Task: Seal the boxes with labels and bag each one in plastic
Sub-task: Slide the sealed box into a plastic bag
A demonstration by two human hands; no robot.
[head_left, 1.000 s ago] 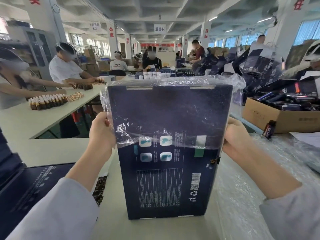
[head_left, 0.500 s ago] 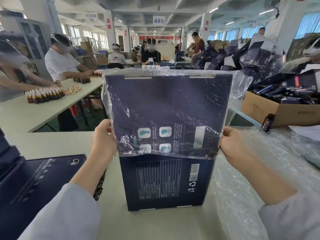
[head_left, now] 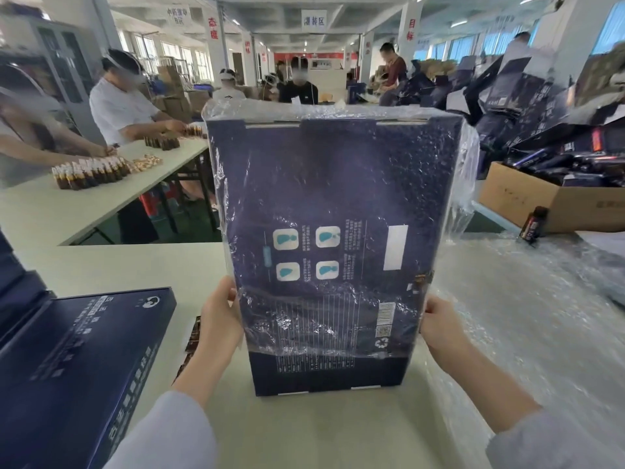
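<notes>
Worktop [head_left: 135, 265]: flat box [head_left: 77, 360] lies far left | left hand [head_left: 220, 319] grips plastic bag [head_left: 468, 184] against navy box [head_left: 331, 184] left edge | navy box stands on short end, centre, long axis vertical, printed face toward camera, barcode low right, text illegible | right hand [head_left: 439, 326] grips plastic bag at right edge

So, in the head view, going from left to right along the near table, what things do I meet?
flat dark box → left hand → standing box in a plastic bag → right hand → small dark bottle
</notes>
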